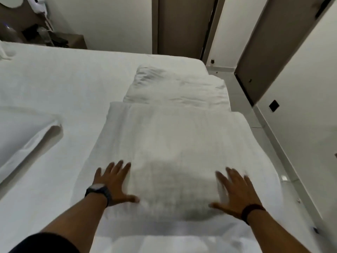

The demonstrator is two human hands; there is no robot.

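Note:
A folded white duvet (171,143) lies on the right half of a white bed (69,83), its near end rounded. My left hand (114,183), with a dark watch on the wrist, presses flat on the duvet's near left side, fingers spread. My right hand (235,190), with a dark band on the wrist, lies flat on the near right side, fingers straight and blurred. A rumpled white pillow (178,86) sits just beyond the duvet's far edge.
Another white pillow or folded sheet (23,136) lies at the bed's left. A brown nightstand (73,41) with dark items stands at the far left. Brown wardrobe doors (182,24) and a pale tiled floor strip (259,128) run along the bed's right.

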